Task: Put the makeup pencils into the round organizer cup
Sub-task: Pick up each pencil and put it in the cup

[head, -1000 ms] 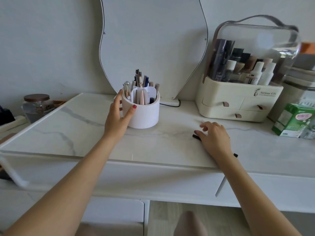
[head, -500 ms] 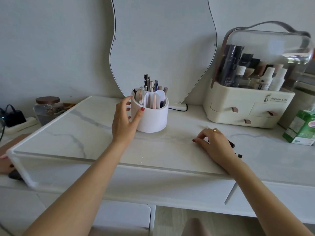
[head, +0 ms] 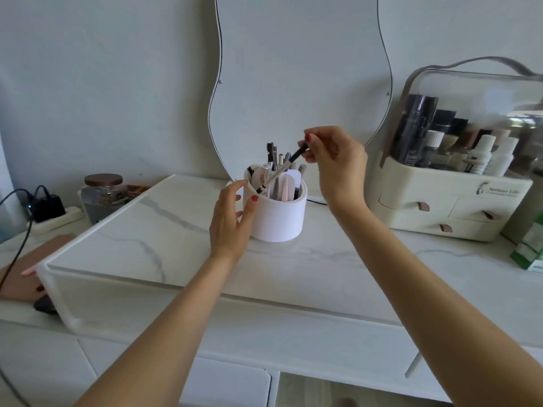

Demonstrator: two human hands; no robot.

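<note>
A white round organizer cup [head: 279, 215] stands on the marble desk top [head: 164, 230], holding several pencils and brushes upright in its compartments. My left hand [head: 232, 218] wraps around the cup's left side, thumb and fingers on its wall and rim. Above the cup's right side, my right hand [head: 335, 160] pinches the black upper end of a makeup pencil [head: 282, 170]. The pencil slants down to the left, and its dark tip is at the cup's left rim, just inside the opening.
A wavy mirror [head: 293, 69] leans on the wall behind the cup. A cream cosmetics case [head: 449, 201] with drawers and bottles stands at the right, a green box [head: 529, 245] beside it. A glass jar [head: 102, 195] and a power strip [head: 50, 210] sit at the left.
My right hand has lifted a pencil off the desk top and carried it up and left over the cup. The left hand stays on the cup.
</note>
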